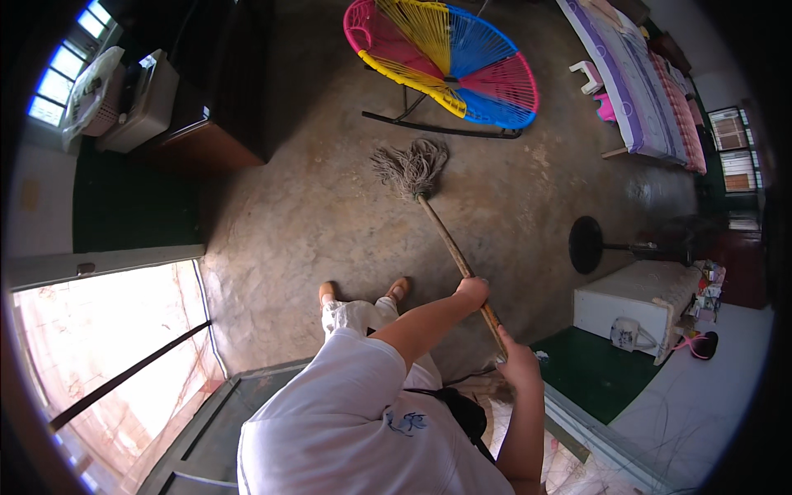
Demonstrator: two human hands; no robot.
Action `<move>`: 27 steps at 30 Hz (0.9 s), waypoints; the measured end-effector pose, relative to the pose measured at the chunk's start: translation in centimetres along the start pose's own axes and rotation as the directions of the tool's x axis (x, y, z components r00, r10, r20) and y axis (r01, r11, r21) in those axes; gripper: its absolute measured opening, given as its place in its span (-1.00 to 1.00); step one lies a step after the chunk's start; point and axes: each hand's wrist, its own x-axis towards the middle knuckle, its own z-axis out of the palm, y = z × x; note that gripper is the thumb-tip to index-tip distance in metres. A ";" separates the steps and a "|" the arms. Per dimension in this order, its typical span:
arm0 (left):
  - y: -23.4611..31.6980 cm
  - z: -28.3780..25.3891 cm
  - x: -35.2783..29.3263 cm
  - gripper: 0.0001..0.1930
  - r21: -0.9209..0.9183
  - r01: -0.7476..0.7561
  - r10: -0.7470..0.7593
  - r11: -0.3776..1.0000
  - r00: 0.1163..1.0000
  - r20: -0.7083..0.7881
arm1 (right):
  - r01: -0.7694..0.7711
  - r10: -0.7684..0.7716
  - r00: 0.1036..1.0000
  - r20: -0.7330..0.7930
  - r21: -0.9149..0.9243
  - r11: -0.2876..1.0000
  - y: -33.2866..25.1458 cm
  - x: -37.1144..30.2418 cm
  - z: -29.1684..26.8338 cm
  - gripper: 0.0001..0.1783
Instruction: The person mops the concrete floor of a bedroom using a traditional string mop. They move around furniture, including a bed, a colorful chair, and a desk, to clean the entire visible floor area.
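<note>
Mop (412,169) handle is clamped in left hand (473,291) and right hand (519,365), set apart. White shirt (330,421) bears blue print (407,423); basket (106,113) contents are unclear

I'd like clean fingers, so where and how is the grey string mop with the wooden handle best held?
Probably by the slim brown wooden handle, from the person's side, two-handed, as the left grip and right grip show. It's straight and slants toward the person; the loose grey strings splay on the floor.
</note>
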 end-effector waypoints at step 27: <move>-26.0 1.2 -38.5 -0.78 -0.247 0.676 -0.717 0.694 0.678 -0.160 | 0.684 -0.585 0.729 0.356 -0.338 0.646 -32.9 0.2 10.9 -0.22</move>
